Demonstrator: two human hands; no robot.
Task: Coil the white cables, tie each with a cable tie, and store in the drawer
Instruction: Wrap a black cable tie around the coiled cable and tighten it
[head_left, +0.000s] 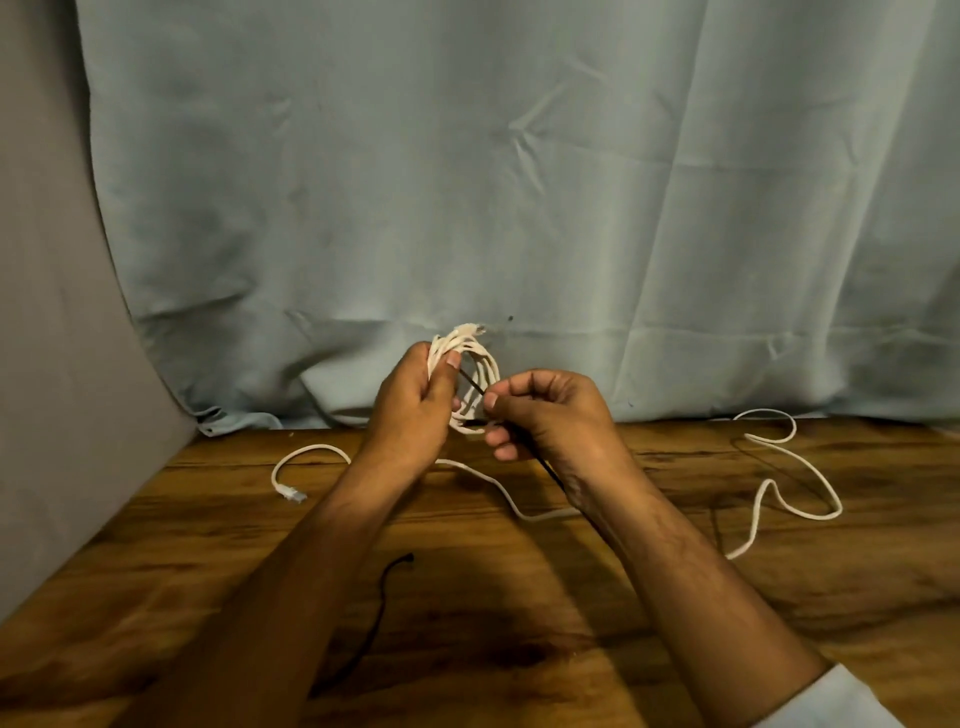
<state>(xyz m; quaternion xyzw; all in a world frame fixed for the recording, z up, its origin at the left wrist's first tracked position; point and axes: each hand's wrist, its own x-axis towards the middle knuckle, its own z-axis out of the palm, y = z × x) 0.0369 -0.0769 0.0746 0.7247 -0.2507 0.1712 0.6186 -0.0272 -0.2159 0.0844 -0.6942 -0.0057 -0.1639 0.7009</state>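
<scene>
**Head view.** The left hand (415, 408) grips a coil of white round cable (480, 358), held up above the far edge of a brown wood-grain table (675, 597). The right hand (553, 415) pinches a thin black plastic cable tie (471, 384) between thumb and forefinger, and the strip slants across the coil. A second white cable (545, 516) lies uncoiled on the table under both forearms. A second black tie (383, 590) lies beside the left forearm. Pale blue cloth (519, 182) hangs behind
</scene>
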